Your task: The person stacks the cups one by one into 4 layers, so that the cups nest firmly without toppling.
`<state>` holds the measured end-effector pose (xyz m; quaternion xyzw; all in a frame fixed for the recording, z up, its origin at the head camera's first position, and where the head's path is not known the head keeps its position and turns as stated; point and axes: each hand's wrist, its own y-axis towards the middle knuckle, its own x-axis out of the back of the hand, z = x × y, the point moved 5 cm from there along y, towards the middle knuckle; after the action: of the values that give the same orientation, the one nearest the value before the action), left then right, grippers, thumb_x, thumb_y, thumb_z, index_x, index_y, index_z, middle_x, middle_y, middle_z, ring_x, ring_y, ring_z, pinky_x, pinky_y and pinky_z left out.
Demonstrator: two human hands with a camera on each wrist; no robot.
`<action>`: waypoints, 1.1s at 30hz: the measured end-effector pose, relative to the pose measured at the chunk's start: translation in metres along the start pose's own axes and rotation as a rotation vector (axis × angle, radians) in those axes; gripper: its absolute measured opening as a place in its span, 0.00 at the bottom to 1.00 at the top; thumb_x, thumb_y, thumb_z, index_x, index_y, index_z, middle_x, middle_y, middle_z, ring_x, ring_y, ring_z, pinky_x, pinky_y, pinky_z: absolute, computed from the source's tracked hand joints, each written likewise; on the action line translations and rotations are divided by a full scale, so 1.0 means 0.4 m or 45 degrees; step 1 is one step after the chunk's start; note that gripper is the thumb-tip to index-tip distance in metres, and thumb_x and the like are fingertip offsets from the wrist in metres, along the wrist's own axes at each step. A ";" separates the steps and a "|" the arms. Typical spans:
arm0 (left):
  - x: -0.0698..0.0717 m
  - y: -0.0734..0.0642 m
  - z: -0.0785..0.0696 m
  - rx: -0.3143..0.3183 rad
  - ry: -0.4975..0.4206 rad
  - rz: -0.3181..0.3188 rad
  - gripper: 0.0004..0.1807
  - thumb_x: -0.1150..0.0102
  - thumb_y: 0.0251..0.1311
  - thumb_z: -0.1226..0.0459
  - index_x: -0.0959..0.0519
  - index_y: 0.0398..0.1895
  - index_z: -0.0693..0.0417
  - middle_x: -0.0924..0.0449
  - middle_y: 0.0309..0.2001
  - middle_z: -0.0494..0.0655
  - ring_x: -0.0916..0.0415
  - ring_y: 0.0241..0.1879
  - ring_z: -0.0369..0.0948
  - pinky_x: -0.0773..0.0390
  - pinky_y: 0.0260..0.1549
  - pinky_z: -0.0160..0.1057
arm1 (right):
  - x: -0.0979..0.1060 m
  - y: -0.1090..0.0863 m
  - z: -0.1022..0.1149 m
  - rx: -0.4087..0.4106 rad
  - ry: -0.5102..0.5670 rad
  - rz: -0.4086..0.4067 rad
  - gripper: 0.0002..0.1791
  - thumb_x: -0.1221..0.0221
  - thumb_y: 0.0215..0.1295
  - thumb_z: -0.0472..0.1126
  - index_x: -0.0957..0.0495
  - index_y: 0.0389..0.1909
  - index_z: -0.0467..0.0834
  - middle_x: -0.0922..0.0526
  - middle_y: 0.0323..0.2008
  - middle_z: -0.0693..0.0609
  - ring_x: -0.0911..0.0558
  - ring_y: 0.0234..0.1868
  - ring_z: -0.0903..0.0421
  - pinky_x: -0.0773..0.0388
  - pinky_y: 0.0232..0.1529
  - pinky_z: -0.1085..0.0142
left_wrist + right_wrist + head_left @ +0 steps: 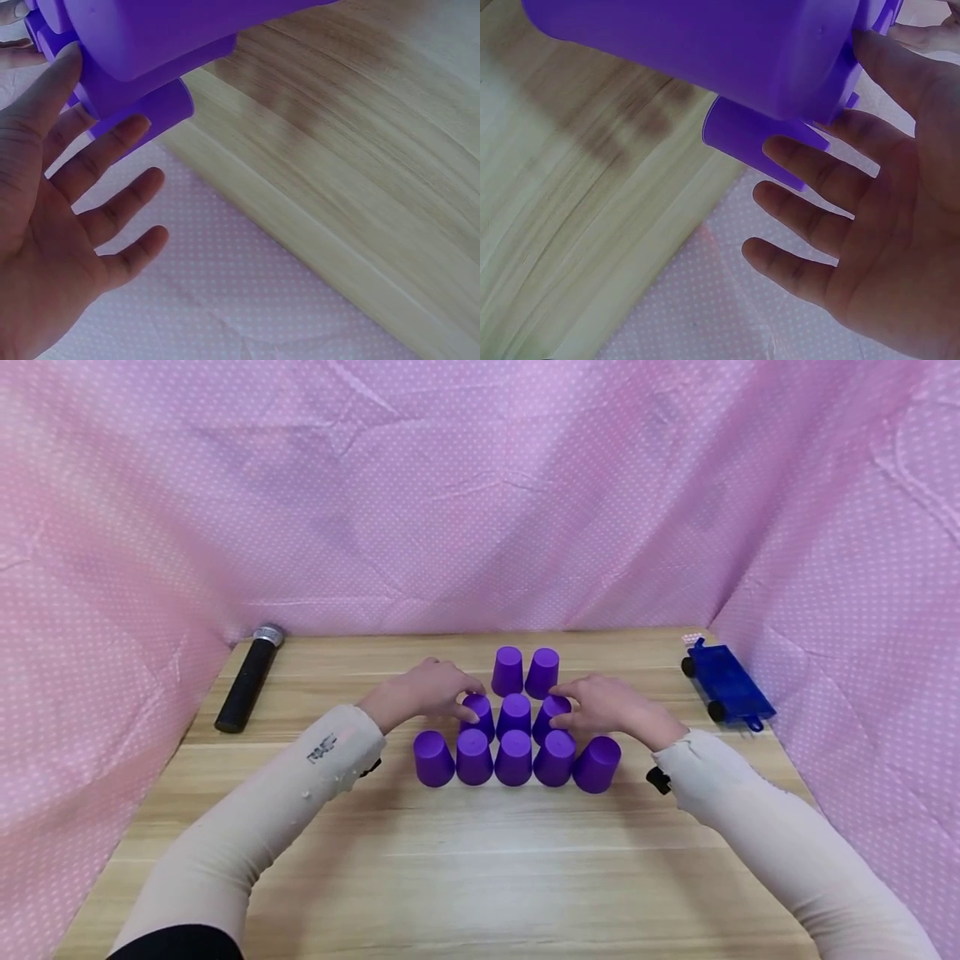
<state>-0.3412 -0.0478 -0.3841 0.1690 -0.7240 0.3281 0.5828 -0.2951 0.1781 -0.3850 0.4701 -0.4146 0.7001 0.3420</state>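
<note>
Left grip (427,690) pinches left cup (485,721) between thumb and finger; right grip (606,704) clamped same way on right cup (545,720). We note middle cup (514,715) between grips, five cups (513,762) on desk (487,877) nearer us, two cups (507,672) beyond, mic (251,681) well outside left grip.

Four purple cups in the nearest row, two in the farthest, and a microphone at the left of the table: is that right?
Four is wrong: the head view shows five purple cups in the nearest row. The two farthest cups and the microphone at the left of the table are as you noted.
</note>
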 end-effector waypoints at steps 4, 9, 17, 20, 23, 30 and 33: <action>-0.001 0.003 0.002 -0.031 0.046 -0.037 0.29 0.38 0.62 0.42 0.22 0.63 0.43 0.17 0.58 0.43 0.21 0.58 0.46 0.32 0.61 0.61 | -0.001 0.003 0.001 0.026 -0.009 -0.022 0.36 0.39 0.66 0.58 0.28 0.69 0.43 0.22 0.63 0.37 0.24 0.65 0.37 0.29 0.64 0.42; 0.007 0.013 -0.003 -0.045 0.103 -0.053 0.28 0.37 0.61 0.42 0.21 0.62 0.41 0.17 0.58 0.43 0.21 0.58 0.46 0.31 0.60 0.61 | 0.000 -0.006 -0.005 0.011 0.012 -0.044 0.36 0.39 0.66 0.58 0.29 0.69 0.43 0.22 0.63 0.37 0.24 0.64 0.36 0.28 0.62 0.41; 0.001 0.003 0.006 -0.014 0.025 0.002 0.30 0.36 0.61 0.42 0.23 0.64 0.41 0.20 0.62 0.43 0.26 0.64 0.48 0.34 0.63 0.62 | -0.006 0.000 -0.005 0.027 0.049 -0.037 0.35 0.40 0.67 0.59 0.28 0.69 0.43 0.21 0.62 0.38 0.23 0.64 0.37 0.27 0.61 0.42; -0.003 0.000 0.011 -0.030 -0.013 -0.004 0.31 0.36 0.60 0.42 0.23 0.64 0.42 0.20 0.63 0.43 0.27 0.64 0.48 0.34 0.64 0.62 | -0.010 0.003 -0.007 0.040 0.054 -0.035 0.35 0.39 0.66 0.58 0.28 0.69 0.43 0.21 0.62 0.37 0.23 0.64 0.37 0.27 0.62 0.42; -0.007 0.000 0.016 -0.042 -0.033 -0.021 0.30 0.35 0.60 0.43 0.23 0.64 0.42 0.20 0.63 0.43 0.27 0.64 0.47 0.33 0.63 0.61 | -0.010 0.004 -0.009 0.056 0.054 -0.045 0.35 0.39 0.66 0.58 0.28 0.68 0.42 0.21 0.62 0.37 0.23 0.64 0.37 0.28 0.63 0.43; -0.014 0.001 0.023 -0.074 -0.100 -0.041 0.29 0.34 0.59 0.44 0.22 0.63 0.42 0.20 0.61 0.42 0.26 0.64 0.46 0.30 0.61 0.58 | -0.010 0.004 -0.013 0.083 0.061 -0.063 0.35 0.37 0.65 0.57 0.27 0.67 0.42 0.21 0.62 0.38 0.23 0.64 0.38 0.27 0.62 0.42; -0.018 0.003 0.030 -0.065 -0.112 -0.048 0.30 0.34 0.59 0.44 0.22 0.63 0.41 0.19 0.61 0.41 0.26 0.63 0.44 0.30 0.61 0.57 | -0.009 0.004 -0.015 0.095 0.059 -0.078 0.35 0.37 0.65 0.58 0.26 0.67 0.42 0.20 0.61 0.38 0.22 0.63 0.38 0.26 0.61 0.42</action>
<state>-0.3488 -0.0561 -0.3926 0.1818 -0.7538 0.2907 0.5606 -0.2975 0.1824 -0.3901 0.4786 -0.3655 0.7151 0.3550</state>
